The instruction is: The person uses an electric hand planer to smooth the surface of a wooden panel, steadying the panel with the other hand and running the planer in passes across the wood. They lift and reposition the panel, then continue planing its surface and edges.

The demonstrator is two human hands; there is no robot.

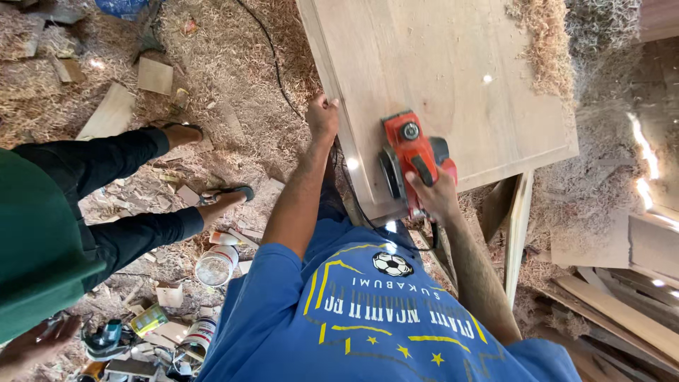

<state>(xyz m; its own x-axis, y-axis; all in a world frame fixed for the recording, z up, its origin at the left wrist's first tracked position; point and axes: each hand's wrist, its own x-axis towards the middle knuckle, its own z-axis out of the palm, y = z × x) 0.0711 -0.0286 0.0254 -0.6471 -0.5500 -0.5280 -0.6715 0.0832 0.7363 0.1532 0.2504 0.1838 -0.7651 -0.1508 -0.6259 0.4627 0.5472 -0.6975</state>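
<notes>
Orange electric planer (pixel 410 159) gripped in closed right hand (pixel 433 192), sitting on wooden panel (pixel 453 64) near its close edge, bare board beyond. Left hand (pixel 322 117) curled over panel's left edge, beside shavings-covered floor (pixel 233 64).

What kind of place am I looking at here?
Most likely a woodworking shop. The right hand grips a red electric planer on a wooden panel, the left hand steadies its edge, and wood shavings and offcuts cover the floor.

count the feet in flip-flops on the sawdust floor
2: both belong to the person beside the worker, one foot up near the wood scraps, the other foot closer to the board. The worker's own feet are hidden.
</notes>
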